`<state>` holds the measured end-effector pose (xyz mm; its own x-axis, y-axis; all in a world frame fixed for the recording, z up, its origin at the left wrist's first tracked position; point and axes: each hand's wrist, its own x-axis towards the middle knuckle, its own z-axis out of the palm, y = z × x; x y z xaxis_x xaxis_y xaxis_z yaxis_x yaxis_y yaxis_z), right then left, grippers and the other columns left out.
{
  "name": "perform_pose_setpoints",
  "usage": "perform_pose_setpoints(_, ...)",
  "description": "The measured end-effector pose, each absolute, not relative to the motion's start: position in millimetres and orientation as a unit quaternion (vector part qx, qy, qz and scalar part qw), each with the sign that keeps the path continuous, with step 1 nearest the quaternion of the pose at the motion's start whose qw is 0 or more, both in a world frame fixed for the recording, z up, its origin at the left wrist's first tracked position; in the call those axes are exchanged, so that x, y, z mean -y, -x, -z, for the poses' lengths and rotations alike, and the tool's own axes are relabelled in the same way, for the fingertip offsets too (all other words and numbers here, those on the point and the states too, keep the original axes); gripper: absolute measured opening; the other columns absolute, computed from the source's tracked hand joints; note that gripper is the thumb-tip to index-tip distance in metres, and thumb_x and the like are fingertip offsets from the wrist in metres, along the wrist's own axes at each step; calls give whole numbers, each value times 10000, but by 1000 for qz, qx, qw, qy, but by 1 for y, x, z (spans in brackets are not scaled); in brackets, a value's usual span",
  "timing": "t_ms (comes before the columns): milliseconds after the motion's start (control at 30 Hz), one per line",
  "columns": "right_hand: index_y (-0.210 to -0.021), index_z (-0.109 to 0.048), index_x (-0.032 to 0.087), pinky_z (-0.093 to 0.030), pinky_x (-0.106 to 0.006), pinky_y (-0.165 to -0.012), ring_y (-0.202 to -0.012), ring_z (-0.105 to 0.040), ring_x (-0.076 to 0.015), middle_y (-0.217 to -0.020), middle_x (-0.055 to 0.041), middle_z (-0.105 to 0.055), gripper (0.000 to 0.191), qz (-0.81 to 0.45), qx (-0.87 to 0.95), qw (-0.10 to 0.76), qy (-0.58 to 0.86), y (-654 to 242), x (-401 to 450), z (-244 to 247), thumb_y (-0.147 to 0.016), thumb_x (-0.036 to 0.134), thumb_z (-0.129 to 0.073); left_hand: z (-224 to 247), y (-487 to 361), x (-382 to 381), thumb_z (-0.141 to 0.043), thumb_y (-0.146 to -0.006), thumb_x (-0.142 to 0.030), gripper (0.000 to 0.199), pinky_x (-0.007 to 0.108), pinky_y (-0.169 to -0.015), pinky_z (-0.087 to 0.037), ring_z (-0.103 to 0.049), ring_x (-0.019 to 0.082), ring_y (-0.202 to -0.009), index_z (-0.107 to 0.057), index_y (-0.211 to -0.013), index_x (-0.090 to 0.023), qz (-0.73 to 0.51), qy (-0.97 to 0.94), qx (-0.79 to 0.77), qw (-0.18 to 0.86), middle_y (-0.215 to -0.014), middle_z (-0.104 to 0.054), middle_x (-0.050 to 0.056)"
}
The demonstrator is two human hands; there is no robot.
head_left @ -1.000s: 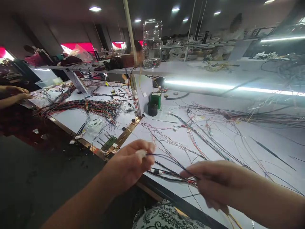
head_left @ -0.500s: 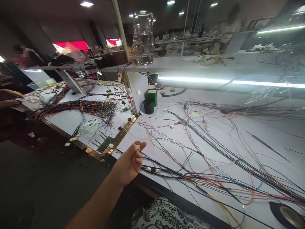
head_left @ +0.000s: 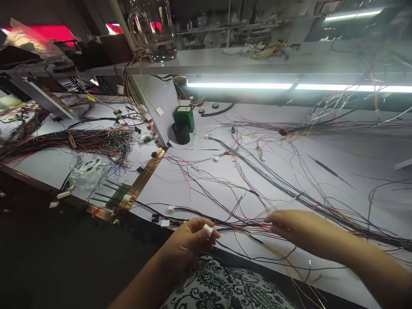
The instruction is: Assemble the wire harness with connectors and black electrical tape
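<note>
Near the table's front edge, my left hand (head_left: 193,240) pinches a small white connector (head_left: 208,229) between thumb and fingers. My right hand (head_left: 289,225) is to the right, palm down over the long bundle of black and red wires (head_left: 254,224); its fingertips are close together at the wires, and whether they grip one is too small to tell. Just left of my left hand lie a white plug (head_left: 165,223) and a black plug (head_left: 155,218) on cable ends. Another white plug (head_left: 171,208) lies behind them.
A green box (head_left: 184,118) and black cup (head_left: 181,133) stand by the divider. Left of it lie a dense wire bundle (head_left: 80,143), a plastic bag (head_left: 88,169) and a green pin block (head_left: 117,196). A glass jug (head_left: 157,34) stands on the shelf above a lit tube.
The view has turned right and down. My left hand, still holding the white connector, is now nearer my lap. My right hand has come into view over the wires.
</note>
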<state>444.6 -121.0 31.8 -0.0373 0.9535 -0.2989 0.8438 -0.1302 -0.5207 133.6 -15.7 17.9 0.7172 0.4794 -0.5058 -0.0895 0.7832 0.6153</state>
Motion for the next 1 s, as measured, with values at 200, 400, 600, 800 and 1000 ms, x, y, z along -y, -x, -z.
perform_pose_setpoints(200,-1269,-558,252,-481,-382,-607,-793,-682,-301,-918,-93,-730,396,-257,706,-29,659,-404,81,-1,-906,307,-406,-9,-118,23,-774,-724,-271,204,236,-739,-422,-589,122,-726,-715,-878,-150,-143,-316,-365,864,-780,-678,67)
perform_pose_setpoints(400,-1249,-571,248,-475,-315,-685,-801,-644,-212,-912,-57,-707,395,-373,630,124,669,-394,72,7,-947,417,-380,-3,-129,17,-783,-711,-294,229,235,-764,-400,-546,117,-768,-722,-874,-146,-154,-322,-381,853,-863,-634,53)
perform_pose_setpoints(600,-1251,-562,219,-412,-271,-570,-617,-521,-152,-679,9,-562,456,-466,482,266,692,-383,60,17,-915,493,-425,-6,-154,5,-674,-822,-330,194,305,-897,-385,-535,172,-974,-712,-939,-180,-181,-356,-362,843,-1120,-615,85)
perform_pose_setpoints(800,-1253,-547,211,-390,-253,-529,-562,-455,-117,-695,23,-507,445,-569,420,323,629,-372,66,6,-900,474,-476,-2,-170,5,-632,-860,-295,169,308,-941,-396,-489,202,-1147,-696,-950,-167,-230,-314,-323,863,-1228,-576,99)
perform_pose_setpoints(1000,-1281,-527,225,-455,-277,-645,-680,-538,-138,-789,1,-564,454,-565,434,323,623,-367,75,6,-906,476,-487,6,-168,1,-675,-827,-233,177,224,-757,-477,-560,88,-725,-672,-958,-113,-257,-83,-409,872,-826,-594,30)
